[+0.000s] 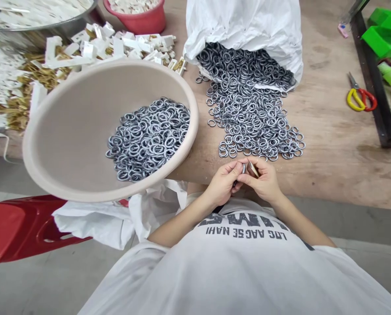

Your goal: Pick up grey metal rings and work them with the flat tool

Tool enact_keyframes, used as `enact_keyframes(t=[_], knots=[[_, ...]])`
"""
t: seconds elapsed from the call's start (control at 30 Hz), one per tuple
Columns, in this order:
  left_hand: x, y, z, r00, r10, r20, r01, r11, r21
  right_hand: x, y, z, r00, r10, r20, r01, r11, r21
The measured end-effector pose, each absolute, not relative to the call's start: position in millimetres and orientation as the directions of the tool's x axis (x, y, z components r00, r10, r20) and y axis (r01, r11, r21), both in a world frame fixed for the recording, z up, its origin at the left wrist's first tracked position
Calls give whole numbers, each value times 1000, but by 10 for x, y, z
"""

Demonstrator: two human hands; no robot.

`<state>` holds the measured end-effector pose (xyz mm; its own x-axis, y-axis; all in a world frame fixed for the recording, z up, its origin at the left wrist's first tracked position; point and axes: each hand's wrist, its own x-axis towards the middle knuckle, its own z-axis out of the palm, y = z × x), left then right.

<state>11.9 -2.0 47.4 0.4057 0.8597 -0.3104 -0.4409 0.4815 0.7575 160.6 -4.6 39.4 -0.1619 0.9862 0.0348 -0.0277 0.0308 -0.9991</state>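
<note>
My left hand (pixel 223 183) and my right hand (pixel 263 180) meet at the table's front edge, fingers closed. Between them is a grey metal ring (pixel 244 168), pinched by my left hand. My right hand grips a small flat brownish piece (pixel 253 169) with a pale edge. Something dark under my left fingers is too hidden to name. Just beyond my hands lies a heap of grey rings (pixel 254 122), spilling from a white sack (pixel 244 22). To the left a large beige basin (pixel 67 113) holds a pile of similar rings (pixel 152 138).
Scissors (pixel 361 97) with yellow and red handles lie at right, near a dark frame (pixel 372 83) and green bins (pixel 384 41). White and gold parts (pixel 93 48), a metal bowl (pixel 51 30) and a red bowl (pixel 142 17) fill the back left. A red stool (pixel 18 223) stands lower left.
</note>
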Motion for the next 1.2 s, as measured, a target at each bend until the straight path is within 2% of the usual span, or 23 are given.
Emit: enact_keyframes(t=[0.13, 0.27, 0.47, 0.67, 0.83, 1.2], knots=[[111, -31, 459, 364, 879, -309, -431, 453, 780, 1573, -56, 438, -146, 989, 20, -38, 15, -999], [117, -51, 442, 397, 869, -296, -388, 451, 804, 1592, -30, 422, -116, 993, 24, -40, 19, -999], [111, -45, 454, 410, 856, -315, -377, 473, 796, 1648, -2, 364, -27, 999, 40, 61, 42, -997], [92, -1, 473, 341, 874, -345, -434, 472, 767, 1661, -69, 412, -155, 980, 126, 182, 154, -971], [98, -12, 459, 333, 870, -363, -435, 484, 759, 1663, -96, 453, -170, 965, 198, 335, 246, -910], [85, -14, 427, 326, 881, -343, -447, 463, 765, 1668, -125, 528, -221, 937, 271, 402, 341, -850]])
